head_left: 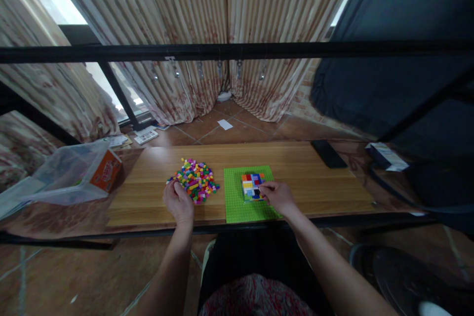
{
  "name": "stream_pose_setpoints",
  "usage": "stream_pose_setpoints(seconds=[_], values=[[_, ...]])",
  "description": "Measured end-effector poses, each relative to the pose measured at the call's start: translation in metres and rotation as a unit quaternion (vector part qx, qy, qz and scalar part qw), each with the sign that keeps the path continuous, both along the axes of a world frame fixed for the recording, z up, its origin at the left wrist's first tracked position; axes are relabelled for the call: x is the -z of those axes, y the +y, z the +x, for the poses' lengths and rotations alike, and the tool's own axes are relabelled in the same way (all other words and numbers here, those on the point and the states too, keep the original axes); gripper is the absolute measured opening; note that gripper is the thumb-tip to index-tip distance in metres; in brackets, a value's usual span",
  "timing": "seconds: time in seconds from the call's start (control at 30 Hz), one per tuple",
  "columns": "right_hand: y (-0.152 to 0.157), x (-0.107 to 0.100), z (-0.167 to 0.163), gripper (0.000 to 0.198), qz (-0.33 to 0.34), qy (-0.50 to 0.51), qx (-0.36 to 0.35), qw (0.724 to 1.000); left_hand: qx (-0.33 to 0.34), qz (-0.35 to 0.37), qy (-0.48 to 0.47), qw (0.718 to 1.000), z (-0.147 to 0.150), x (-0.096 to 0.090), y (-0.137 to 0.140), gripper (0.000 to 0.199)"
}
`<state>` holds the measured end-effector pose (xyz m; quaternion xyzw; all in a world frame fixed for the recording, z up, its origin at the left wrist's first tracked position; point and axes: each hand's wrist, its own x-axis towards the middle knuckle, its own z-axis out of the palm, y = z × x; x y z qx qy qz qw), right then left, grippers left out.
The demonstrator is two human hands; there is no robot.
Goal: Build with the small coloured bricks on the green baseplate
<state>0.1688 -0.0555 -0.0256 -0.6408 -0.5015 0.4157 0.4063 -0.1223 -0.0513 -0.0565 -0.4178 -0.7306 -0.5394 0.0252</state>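
A heap of small, many-coloured building bricks [196,180] lies on the wooden board, left of a green studded baseplate [234,207]. On the baseplate sits a squarish block built of bricks [247,185], with red, orange, yellow, white and blue showing on top. My right hand [279,197] reaches over the block's right side, its thumb and finger pinched at the top on what looks like a small brick, mostly covered. At the heap's near left edge is my left hand [178,203], fingers curled together. Whatever it may hold is hidden.
A dark phone [328,153] lies at the board's [296,158] right. To the left stands a clear plastic bin [70,173] with an orange label. A black bar [237,51] crosses beyond the board, in front of the curtains [185,15]. A small box [387,156] sits far right.
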Motion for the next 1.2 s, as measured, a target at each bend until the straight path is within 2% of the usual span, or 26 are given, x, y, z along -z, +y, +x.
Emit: stream_pose_setpoints(seconds=[0.13, 0.33, 0.6, 0.73, 0.83, 1.0, 1.2], values=[[-0.002, 0.002, 0.001, 0.021, 0.045, -0.089, 0.007, 0.995, 0.002, 0.003, 0.001, 1.000, 0.001, 0.000, 0.000, 0.032], [-0.009, 0.002, -0.005, 0.024, 0.063, -0.113, 0.028, 0.991, 0.005, 0.001, -0.003, 1.000, 0.002, 0.001, 0.000, 0.032], [-0.013, -0.010, -0.004, 0.019, 0.106, -0.279, -0.052, 0.953, 0.004, 0.002, -0.009, 1.000, 0.002, 0.002, 0.000, 0.029], [-0.013, -0.010, -0.001, 0.018, 0.114, -0.323, -0.084, 0.936, 0.003, -0.003, -0.012, 1.000, 0.002, 0.002, 0.000, 0.030], [-0.012, -0.006, 0.002, 0.017, 0.132, -0.302, -0.084, 0.940, 0.009, -0.007, -0.009, 1.000, 0.002, 0.002, -0.001, 0.031], [-0.009, 0.002, 0.006, 0.018, 0.145, -0.193, -0.045, 0.969, 0.012, -0.017, -0.006, 1.000, 0.001, 0.001, 0.000, 0.031], [-0.002, 0.014, 0.008, 0.018, 0.149, -0.074, -0.002, 0.986, 0.012, -0.017, -0.003, 1.000, 0.001, 0.003, 0.001, 0.032]])
